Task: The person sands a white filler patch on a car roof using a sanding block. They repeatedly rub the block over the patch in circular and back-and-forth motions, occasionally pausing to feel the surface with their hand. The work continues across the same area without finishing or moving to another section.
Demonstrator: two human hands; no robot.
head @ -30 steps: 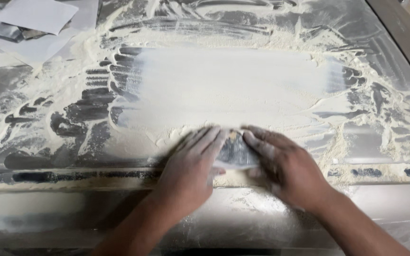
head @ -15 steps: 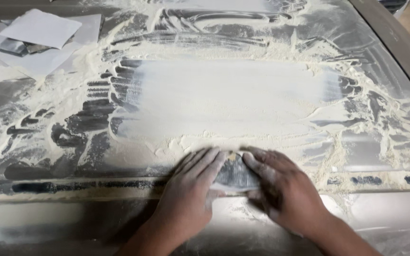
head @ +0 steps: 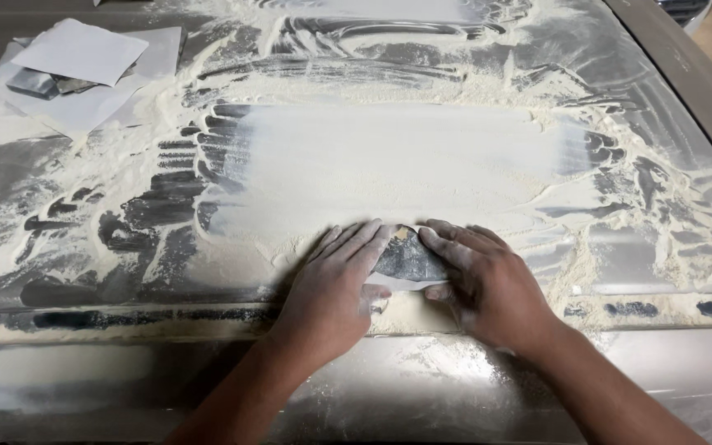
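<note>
Both of my hands press flat on a small dark grey sanding sheet point(head: 409, 257) lying on a dusty grey metal panel point(head: 125, 387). My left hand point(head: 335, 284) covers the sheet's left part with its fingers spread forward. My right hand point(head: 488, 280) holds the sheet's right part, its thumb tucked under the near edge. The sheet lies at the near rim of a broad, smooth, pale rubbed patch point(head: 389, 165). Pale powder coats both hands.
Loose cream-coloured dust point(head: 84, 206) lies in ridges and finger streaks around the patch. Several white paper sheets point(head: 76, 58) with a small dark block point(head: 33, 82) lie at the far left. The panel's raised edge point(head: 686, 74) runs along the right.
Both hands drew the sheet toward the panel's near edge, then pushed it forward again to about where it was a second ago.
</note>
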